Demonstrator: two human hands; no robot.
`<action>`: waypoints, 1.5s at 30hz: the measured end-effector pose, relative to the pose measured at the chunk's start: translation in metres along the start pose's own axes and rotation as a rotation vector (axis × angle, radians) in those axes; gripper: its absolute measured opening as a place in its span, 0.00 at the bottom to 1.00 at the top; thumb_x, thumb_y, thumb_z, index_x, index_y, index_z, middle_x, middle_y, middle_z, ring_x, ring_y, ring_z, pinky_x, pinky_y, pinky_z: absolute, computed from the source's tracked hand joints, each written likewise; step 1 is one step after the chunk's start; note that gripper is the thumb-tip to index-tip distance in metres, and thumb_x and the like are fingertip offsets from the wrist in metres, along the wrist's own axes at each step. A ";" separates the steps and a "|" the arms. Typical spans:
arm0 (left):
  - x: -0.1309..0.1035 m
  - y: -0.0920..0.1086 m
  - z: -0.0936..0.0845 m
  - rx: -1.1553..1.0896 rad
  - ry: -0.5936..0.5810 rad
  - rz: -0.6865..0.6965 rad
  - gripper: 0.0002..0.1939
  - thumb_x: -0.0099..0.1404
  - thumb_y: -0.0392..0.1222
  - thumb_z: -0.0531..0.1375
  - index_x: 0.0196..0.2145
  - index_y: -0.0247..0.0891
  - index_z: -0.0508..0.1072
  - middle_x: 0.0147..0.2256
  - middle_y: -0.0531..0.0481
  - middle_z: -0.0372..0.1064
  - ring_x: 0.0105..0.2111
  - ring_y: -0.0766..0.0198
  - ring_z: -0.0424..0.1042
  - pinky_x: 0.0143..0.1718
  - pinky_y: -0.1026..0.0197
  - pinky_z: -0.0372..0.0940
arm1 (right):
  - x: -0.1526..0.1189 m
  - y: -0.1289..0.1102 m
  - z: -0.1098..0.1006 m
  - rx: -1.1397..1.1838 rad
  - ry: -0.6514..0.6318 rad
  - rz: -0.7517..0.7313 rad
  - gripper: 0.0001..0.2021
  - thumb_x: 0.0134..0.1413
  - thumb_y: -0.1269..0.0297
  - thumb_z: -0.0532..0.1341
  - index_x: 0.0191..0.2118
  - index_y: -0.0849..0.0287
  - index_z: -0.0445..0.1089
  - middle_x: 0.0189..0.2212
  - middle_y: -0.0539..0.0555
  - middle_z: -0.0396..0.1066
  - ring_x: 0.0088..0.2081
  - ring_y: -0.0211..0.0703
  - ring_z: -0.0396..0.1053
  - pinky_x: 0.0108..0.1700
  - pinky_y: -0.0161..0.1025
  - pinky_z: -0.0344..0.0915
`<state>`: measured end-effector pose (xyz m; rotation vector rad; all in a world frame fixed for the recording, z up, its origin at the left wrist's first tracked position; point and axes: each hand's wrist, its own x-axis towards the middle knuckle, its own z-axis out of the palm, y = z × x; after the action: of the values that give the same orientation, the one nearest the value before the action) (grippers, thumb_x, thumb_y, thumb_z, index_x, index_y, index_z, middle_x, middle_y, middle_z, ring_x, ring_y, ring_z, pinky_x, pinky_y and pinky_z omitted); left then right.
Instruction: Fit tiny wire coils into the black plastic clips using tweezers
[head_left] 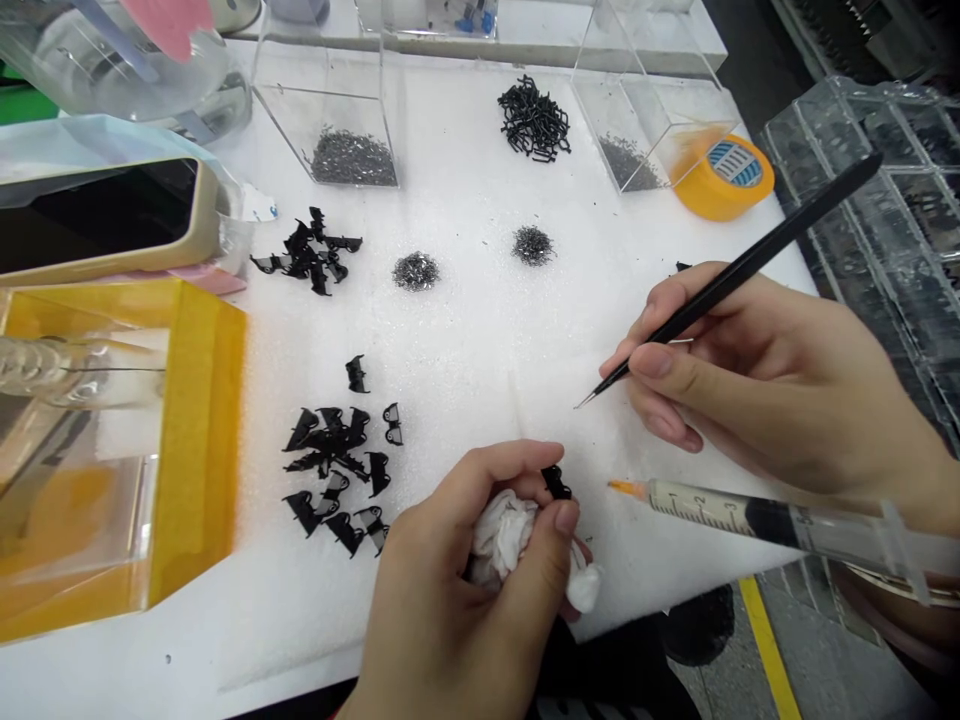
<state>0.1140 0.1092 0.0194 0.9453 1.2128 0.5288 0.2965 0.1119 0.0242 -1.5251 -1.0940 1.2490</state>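
My left hand [465,590] is closed around a crumpled white tissue [504,535] and pinches a small black part [556,483] between thumb and fingers. In my right hand [780,385], black tweezers [739,270] slant down to the left, their tips a little above and right of the black part. Whether the tips hold anything is too small to tell. A syringe [720,508] with an orange tip lies below my right hand, its tip pointing left. Left of my left hand, several black clip-like parts [334,440] are scattered on the white foam sheet [465,370].
Two clear boxes [352,155] [634,165] of tiny metal pieces stand at the back, with a black heap [534,120] between them. Small metal piles [416,270] [532,244] lie mid-sheet. A phone [97,215] and yellow-edged box [199,430] are left; orange tape [724,178] sits right.
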 end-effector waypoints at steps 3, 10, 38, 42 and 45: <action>0.001 0.000 -0.002 -0.035 -0.024 -0.038 0.08 0.55 0.36 0.64 0.34 0.46 0.73 0.24 0.63 0.67 0.16 0.77 0.68 0.17 0.79 0.65 | -0.003 0.000 0.004 0.071 -0.071 0.050 0.07 0.54 0.69 0.60 0.36 0.56 0.59 0.16 0.43 0.59 0.15 0.30 0.60 0.14 0.27 0.58; 0.003 0.002 -0.002 -0.064 -0.030 -0.107 0.07 0.54 0.37 0.65 0.32 0.43 0.72 0.25 0.61 0.67 0.16 0.73 0.69 0.16 0.73 0.70 | -0.004 0.000 0.008 0.041 -0.185 0.021 0.07 0.54 0.69 0.59 0.36 0.56 0.59 0.14 0.40 0.59 0.13 0.28 0.59 0.13 0.25 0.58; 0.002 0.002 0.000 -0.046 -0.028 -0.082 0.07 0.54 0.36 0.65 0.31 0.44 0.72 0.23 0.62 0.69 0.16 0.75 0.69 0.16 0.77 0.67 | -0.007 -0.002 0.007 -0.031 -0.159 -0.073 0.07 0.53 0.72 0.60 0.37 0.60 0.60 0.23 0.42 0.63 0.15 0.24 0.61 0.13 0.21 0.60; 0.001 0.000 0.003 -0.070 0.036 -0.036 0.07 0.54 0.34 0.65 0.29 0.44 0.72 0.22 0.62 0.69 0.15 0.77 0.68 0.16 0.79 0.65 | -0.007 -0.001 0.007 -0.015 -0.173 -0.078 0.07 0.52 0.72 0.60 0.36 0.61 0.61 0.23 0.43 0.64 0.15 0.24 0.62 0.13 0.21 0.60; 0.001 -0.001 0.004 -0.072 0.037 -0.032 0.08 0.54 0.33 0.65 0.29 0.45 0.72 0.21 0.63 0.69 0.15 0.77 0.68 0.17 0.79 0.64 | -0.006 -0.001 0.007 -0.009 -0.190 -0.085 0.06 0.52 0.73 0.60 0.36 0.62 0.62 0.22 0.43 0.64 0.15 0.23 0.61 0.13 0.20 0.60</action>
<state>0.1180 0.1086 0.0185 0.8573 1.2327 0.5626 0.2893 0.1068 0.0254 -1.3731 -1.2750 1.3519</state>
